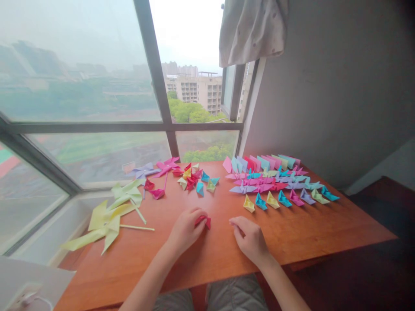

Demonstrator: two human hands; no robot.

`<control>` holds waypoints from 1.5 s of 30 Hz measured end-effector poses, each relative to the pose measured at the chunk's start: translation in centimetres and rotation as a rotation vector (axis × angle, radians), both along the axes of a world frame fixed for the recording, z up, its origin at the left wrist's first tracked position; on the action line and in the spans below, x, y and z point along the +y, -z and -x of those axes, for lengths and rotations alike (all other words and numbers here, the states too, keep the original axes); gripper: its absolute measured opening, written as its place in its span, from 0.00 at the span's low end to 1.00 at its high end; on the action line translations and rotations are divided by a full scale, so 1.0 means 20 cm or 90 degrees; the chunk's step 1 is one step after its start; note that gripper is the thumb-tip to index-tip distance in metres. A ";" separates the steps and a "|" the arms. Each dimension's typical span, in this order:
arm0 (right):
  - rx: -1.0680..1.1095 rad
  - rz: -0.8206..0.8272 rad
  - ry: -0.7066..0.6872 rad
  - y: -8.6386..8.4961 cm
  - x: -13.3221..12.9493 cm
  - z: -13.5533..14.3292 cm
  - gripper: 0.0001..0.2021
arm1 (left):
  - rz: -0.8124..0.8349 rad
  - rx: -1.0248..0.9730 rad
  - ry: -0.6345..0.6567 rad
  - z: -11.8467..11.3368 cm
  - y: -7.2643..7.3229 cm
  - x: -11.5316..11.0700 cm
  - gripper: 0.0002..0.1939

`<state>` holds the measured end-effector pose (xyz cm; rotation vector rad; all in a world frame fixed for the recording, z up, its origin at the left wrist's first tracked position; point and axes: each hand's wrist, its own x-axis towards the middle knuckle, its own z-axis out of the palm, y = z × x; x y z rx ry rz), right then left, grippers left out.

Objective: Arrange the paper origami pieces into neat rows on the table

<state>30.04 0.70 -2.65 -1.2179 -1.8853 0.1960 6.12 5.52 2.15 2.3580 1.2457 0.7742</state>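
My left hand is closed round a small red folded paper piece, low over the middle of the wooden table. Part of that piece is hidden under the fingers. To its right, my right hand rests near the tabletop with its fingers curled and pressed together; nothing shows between them. Beyond the hands lies a cluster of small folded paper pieces in red, yellow, blue and pale green. Two more red pieces lie left of the cluster.
Paper pinwheels in yellow, green, purple and pink spread along the left side. Rows of folded paper boats, cranes and upright folded pieces stand at the back right. A window frame borders the table's far side.
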 end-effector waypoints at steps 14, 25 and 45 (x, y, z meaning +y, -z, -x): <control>-0.041 0.008 0.010 0.01 0.00 0.01 0.15 | 0.051 -0.189 -0.079 0.03 0.14 -0.04 0.20; -0.067 0.004 0.023 -0.01 -0.01 0.02 0.15 | 0.078 -0.206 -0.103 0.04 0.15 -0.04 0.12; -0.111 0.041 0.002 -0.04 -0.01 0.06 0.12 | 0.084 -0.143 -0.043 0.03 0.10 -0.08 0.10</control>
